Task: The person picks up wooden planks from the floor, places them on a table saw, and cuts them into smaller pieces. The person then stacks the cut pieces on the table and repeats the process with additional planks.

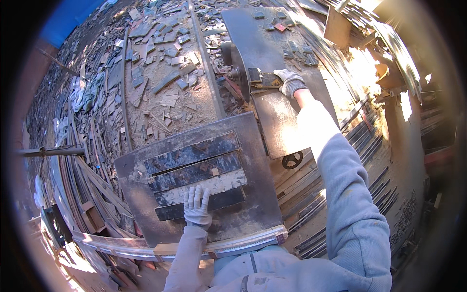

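My left hand (pixel 197 208), in a pale work glove, lies with fingers stretched out over a dark narrow board (pixel 168 212) and the edge of a pale, worn board (pixel 226 182). Two more dark, stained boards (pixel 194 152) lie alongside, all flat on a brown metal table plate (pixel 134 194). Far to the right, my gloved right hand (pixel 290 82) closes around the end of a yellowish guide block (pixel 266 81). That block sits on a second metal plate (pixel 272 109), beside a dark round machine part (pixel 238 73). My right fingertips are partly hidden.
Along the near table edge runs a rail with a measuring scale (pixel 116 248). A black handwheel (pixel 292 160) shows under the right plate. Wood offcuts (pixel 168 80) and sawdust cover the ground beyond. Long strips (pixel 97 187) are heaped at left; stacked slats (pixel 372 141) lie at right.
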`<state>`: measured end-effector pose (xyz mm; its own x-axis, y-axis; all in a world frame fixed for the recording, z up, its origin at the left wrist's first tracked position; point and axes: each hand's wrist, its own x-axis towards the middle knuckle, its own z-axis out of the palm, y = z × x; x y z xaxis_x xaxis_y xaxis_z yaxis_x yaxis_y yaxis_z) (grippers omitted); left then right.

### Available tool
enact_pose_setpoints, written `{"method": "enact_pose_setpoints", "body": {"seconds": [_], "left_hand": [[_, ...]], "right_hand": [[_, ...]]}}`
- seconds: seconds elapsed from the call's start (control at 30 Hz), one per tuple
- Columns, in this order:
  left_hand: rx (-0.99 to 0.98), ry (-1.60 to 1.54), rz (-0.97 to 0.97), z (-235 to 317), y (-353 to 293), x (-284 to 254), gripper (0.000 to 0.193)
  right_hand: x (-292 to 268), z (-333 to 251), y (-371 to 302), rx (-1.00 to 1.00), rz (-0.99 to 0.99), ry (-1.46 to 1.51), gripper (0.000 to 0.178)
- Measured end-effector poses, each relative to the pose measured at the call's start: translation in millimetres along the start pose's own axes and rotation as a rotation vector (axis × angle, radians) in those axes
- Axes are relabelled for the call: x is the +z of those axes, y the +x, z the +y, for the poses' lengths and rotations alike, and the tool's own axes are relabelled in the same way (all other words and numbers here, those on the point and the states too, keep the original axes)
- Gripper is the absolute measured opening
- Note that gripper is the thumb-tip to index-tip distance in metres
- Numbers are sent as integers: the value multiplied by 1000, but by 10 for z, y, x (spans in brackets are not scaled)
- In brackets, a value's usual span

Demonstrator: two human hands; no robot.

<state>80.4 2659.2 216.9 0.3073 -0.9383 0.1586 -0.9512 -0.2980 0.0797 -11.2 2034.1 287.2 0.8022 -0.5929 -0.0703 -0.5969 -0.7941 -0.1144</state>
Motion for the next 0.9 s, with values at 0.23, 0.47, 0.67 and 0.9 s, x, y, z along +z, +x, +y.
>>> {"method": "enact_pose_setpoints", "body": {"seconds": [0.23,0.47,0.67,0.9], "left_hand": [[-47,-297,119,518,-96,-323,104],[-329,-919,75,1270,351,-399,111],[-1033,-1851,-18,1549,1231,-246,69],[-1133,-1641,-78,1490,966,-509,46]], "right_hand": [[61,554,-1068,270,-23,141,33],[-220,277,-1760,-46,-527,320,33],[-190,-519,-1614,-222,-527,477,41],[142,-542,82,-86,109,-55,92]]}}
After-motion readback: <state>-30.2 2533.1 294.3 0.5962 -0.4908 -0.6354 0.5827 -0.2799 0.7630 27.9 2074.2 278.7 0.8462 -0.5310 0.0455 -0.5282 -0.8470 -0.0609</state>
